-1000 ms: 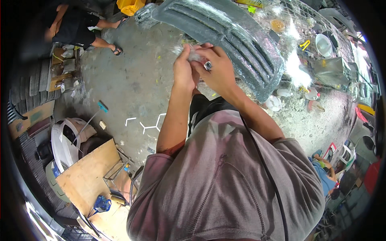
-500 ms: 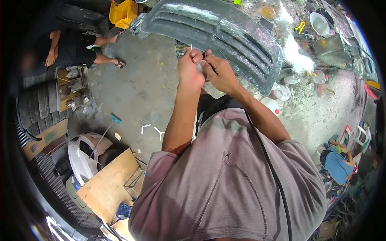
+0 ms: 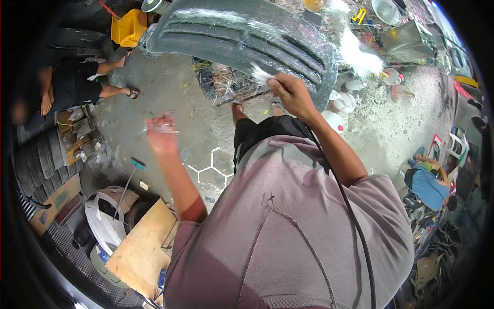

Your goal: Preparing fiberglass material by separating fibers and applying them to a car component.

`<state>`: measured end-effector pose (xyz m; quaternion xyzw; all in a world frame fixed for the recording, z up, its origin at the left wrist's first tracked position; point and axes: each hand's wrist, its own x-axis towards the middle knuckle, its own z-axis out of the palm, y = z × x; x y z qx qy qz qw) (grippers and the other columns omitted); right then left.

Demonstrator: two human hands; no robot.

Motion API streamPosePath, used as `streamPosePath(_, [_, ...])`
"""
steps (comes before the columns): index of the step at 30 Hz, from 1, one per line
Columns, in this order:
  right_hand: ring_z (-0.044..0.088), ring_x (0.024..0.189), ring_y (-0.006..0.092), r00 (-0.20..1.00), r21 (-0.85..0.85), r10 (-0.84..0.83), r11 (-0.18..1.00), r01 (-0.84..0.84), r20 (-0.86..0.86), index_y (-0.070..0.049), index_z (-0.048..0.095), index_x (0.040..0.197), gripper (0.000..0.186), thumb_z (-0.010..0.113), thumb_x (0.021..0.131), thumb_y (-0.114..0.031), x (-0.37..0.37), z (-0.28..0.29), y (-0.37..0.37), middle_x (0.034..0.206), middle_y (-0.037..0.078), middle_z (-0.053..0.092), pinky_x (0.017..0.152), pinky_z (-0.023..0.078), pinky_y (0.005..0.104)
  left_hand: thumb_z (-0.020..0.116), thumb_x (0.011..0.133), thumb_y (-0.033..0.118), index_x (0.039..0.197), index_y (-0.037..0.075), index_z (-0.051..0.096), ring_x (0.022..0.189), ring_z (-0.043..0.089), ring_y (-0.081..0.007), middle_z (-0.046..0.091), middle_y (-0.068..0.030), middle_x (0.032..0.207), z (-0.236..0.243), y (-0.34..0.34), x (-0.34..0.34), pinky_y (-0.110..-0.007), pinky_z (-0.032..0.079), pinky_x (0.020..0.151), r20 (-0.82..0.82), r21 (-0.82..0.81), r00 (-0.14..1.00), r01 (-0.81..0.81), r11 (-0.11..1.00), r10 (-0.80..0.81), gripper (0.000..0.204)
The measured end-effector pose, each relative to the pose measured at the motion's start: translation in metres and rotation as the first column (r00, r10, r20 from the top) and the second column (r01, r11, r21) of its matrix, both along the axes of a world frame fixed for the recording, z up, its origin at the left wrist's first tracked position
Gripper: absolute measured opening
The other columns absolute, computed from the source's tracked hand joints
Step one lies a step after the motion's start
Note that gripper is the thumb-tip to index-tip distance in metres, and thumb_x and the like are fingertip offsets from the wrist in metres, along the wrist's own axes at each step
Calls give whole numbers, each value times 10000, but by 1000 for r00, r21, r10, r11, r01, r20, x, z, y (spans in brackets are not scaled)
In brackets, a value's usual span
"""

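Note:
My right hand (image 3: pixel 293 97) pinches a tuft of white glass fibre (image 3: pixel 261 75) between thumb and fingers, close to the near edge of a long dark moulded panel (image 3: pixel 231 49). The panel has long grooves, a wet-looking sheen and white fibres lying along its upper side. Away to the left, over the concrete floor, is my left hand (image 3: pixel 162 135), smeared by motion. Thin pale strands lie across it or stick out from it; whether its fingers grip them is unclear.
A loose heap of white fibre (image 3: pixel 360 59) lies right of the panel, near plastic jugs (image 3: pixel 343 102). A yellow container (image 3: pixel 128 28) stands at the far left, close to a person (image 3: pixel 77 82). Another person in blue (image 3: pixel 429 188) is at the right. A plywood board (image 3: pixel 146 247) is at lower left.
My hands were together at the panel's near edge and have parted. The left has swung left and nearer; the right has moved slightly right with the white tuft now plainly showing.

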<state>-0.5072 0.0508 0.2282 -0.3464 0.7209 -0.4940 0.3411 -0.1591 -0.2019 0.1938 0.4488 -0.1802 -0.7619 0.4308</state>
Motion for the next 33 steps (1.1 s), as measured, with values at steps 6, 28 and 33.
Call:
streamPosePath(6, [470, 655, 115, 968, -136, 115, 987, -86, 222, 24, 609, 887, 292, 581, 1009, -240, 33, 11, -42, 672, 37, 523, 599, 424, 307, 477, 1044, 346, 1058, 8, 585, 1145, 600, -317, 661, -190, 1131, 11, 91, -136, -457, 450, 1023, -168, -171, 904, 367, 915, -394, 355])
streamPosePath(28, [561, 655, 284, 996, 141, -1, 990, 13, -89, 4, 676, 953, 205, 632, 956, -196, -19, 3, 2, 776, 163, 582, 626, 441, 373, 468, 963, 270, 555, 166, 420, 864, 557, -260, 514, -47, 607, 12, -45, 44, -472, 400, 914, -231, -34, 949, -228, 973, 214, 424])
streamPosePath(33, [533, 659, 331, 922, 177, -17, 980, 92, -386, 5, 611, 882, 241, 634, 952, -224, -72, -43, 22, 729, 171, 563, 627, 426, 403, 455, 987, 365, 567, 165, 429, 845, 639, -239, 494, -25, 576, -11, 24, 133, -472, 424, 904, -112, 167, 940, -301, 939, 322, 466])
